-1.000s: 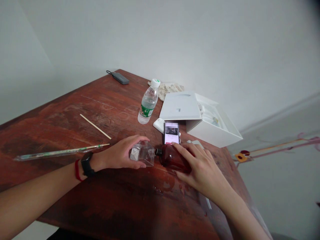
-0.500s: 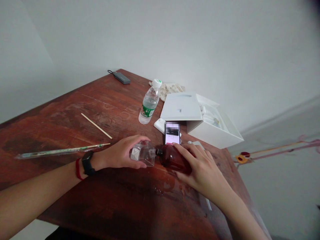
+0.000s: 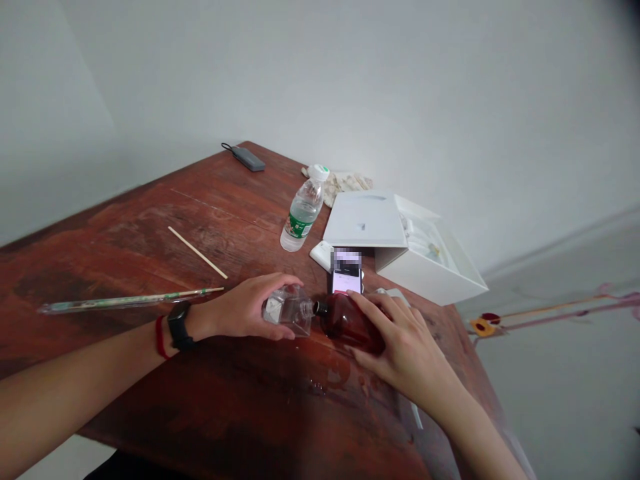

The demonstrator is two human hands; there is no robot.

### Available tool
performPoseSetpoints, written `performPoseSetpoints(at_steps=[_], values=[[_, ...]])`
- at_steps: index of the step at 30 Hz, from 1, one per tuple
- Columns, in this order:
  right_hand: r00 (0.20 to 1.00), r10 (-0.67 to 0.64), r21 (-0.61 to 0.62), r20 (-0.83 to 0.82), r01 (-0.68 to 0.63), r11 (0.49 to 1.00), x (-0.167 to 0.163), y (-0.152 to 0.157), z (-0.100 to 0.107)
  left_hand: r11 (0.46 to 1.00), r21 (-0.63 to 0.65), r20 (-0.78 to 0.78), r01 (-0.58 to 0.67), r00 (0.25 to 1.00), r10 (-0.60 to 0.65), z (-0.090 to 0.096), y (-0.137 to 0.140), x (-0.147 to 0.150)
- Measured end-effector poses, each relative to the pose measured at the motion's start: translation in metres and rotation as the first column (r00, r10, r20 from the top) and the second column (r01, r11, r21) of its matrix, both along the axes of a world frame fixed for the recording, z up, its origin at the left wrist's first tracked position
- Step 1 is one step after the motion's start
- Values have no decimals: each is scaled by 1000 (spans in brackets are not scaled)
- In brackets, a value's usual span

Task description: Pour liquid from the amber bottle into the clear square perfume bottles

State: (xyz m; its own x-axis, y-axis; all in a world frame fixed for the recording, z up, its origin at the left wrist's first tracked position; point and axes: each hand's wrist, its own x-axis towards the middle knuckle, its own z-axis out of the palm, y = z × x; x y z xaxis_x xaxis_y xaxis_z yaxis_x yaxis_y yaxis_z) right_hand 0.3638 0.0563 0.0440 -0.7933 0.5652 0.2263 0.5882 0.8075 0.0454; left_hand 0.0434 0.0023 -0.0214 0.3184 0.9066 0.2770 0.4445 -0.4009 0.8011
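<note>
My left hand (image 3: 257,307) is closed around a clear, square-sided bottle (image 3: 296,312), whose neck faces right. In my right hand (image 3: 400,333) is a dark red-brown bottle (image 3: 350,321), tipped on its side with its black mouth pointing left. The two mouths meet or nearly meet above the table; I cannot tell whether they touch. Whether liquid passes between them does not show. Behind the red-brown bottle lies a phone (image 3: 347,273) with a lit screen. A capped water bottle (image 3: 301,217) with a green label stands upright farther back.
On the wooden table (image 3: 240,400), a loose chopstick (image 3: 197,252) and a wrapped pair (image 3: 130,301) lie to the left. An open white box (image 3: 367,220) stands back right, near a white case (image 3: 321,255). A grey device (image 3: 247,159) and a cloth (image 3: 345,185) lie at the back.
Both hands keep their holds, and the two bottles stay mouth to mouth. The whole view has shifted slightly, so everything appears a little lower and to the right.
</note>
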Motion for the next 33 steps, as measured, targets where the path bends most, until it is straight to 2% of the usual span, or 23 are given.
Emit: performPoseSetpoints(at_steps=[20, 33], values=[[1000, -1, 15, 0, 1, 1000, 7, 3, -9, 999, 40, 37, -18, 999, 16, -6, 0, 1], [999, 44, 27, 27, -44, 999, 3, 7, -3, 999, 34, 74, -6, 997, 3, -5, 1, -1]])
